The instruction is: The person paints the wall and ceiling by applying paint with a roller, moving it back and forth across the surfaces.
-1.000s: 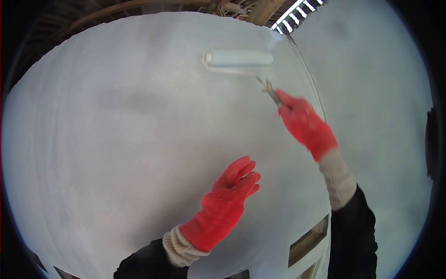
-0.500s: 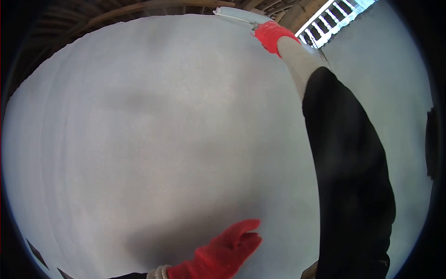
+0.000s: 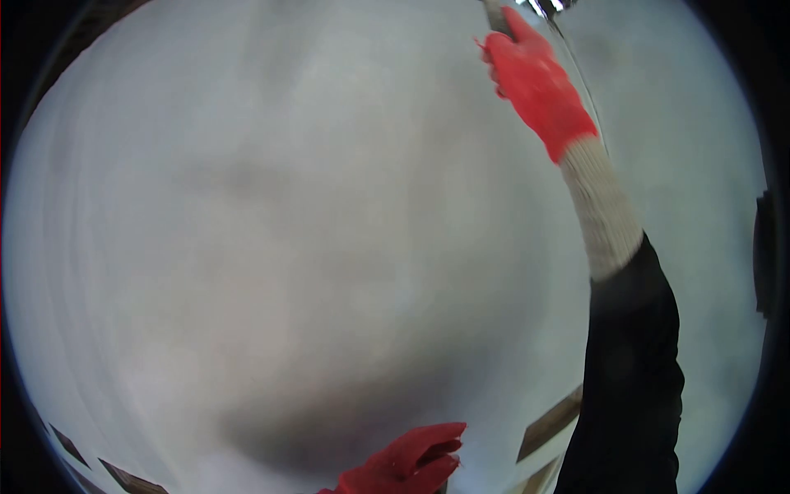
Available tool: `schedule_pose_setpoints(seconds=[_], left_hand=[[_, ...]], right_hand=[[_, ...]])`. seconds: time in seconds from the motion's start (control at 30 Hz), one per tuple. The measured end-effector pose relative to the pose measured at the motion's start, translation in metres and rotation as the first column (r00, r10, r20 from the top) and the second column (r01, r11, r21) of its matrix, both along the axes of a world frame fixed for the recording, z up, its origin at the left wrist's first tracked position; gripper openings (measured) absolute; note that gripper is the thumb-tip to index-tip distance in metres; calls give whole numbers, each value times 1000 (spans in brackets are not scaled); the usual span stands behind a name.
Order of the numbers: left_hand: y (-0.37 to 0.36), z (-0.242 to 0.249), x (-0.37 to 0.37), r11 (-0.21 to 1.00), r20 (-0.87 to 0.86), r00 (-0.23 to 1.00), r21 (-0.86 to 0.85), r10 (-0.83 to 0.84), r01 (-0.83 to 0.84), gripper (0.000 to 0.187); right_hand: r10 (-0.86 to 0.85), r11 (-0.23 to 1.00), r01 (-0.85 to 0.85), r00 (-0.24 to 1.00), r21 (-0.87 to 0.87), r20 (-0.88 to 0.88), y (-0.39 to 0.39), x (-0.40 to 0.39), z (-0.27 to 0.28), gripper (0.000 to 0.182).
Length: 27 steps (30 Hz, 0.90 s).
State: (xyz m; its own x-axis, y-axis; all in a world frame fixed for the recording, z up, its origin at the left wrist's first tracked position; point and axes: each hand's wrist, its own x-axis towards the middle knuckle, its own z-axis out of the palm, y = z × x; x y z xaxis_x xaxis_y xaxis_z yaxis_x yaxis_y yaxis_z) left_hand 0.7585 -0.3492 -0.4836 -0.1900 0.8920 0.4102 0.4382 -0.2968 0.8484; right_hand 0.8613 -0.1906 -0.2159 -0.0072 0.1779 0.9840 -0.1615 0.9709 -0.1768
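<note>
My right hand [image 3: 539, 86], in a red-coated glove with a pale knit cuff, is raised at the upper right. Its fingers are wrapped round the grey handle of a tool [image 3: 496, 16], whose far end lies beyond the top edge. It is close to a smooth whitish wall [image 3: 313, 206]. Low in the middle, my left hand [image 3: 403, 463] wears a red glove too. Its thumb and fingers are apart, with nothing seen between them, and part of the hand is cut off by the bottom edge.
The wall meets another pale wall [image 3: 675, 148] along a corner line on the right. Brown wooden pieces [image 3: 550, 424] show at the lower right, and more [image 3: 127, 477] at the lower left. A dark object [image 3: 764, 253] stands at the far right edge.
The view has tipped downward, so the roof beams and most of the bright lattice opening have left it. My right hand has come lower on the wall and the tool has turned more upright.
</note>
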Motion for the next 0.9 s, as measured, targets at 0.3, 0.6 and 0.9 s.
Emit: schedule_pose_setpoints(seconds=[0.3, 0.6, 0.9], left_hand=[[121, -95, 14, 985, 232, 959, -3, -165, 170, 47], [171, -288, 90, 729, 938, 139, 147, -317, 669, 58], [107, -438, 138, 696, 946, 309, -286, 95, 659, 26]], right_hand=[[116, 973, -96, 990, -208, 86, 136, 52, -329, 53], [148, 791, 289, 765, -539, 627, 33, 183, -607, 60], [255, 591, 406, 726, -697, 639, -70, 234, -735, 54]])
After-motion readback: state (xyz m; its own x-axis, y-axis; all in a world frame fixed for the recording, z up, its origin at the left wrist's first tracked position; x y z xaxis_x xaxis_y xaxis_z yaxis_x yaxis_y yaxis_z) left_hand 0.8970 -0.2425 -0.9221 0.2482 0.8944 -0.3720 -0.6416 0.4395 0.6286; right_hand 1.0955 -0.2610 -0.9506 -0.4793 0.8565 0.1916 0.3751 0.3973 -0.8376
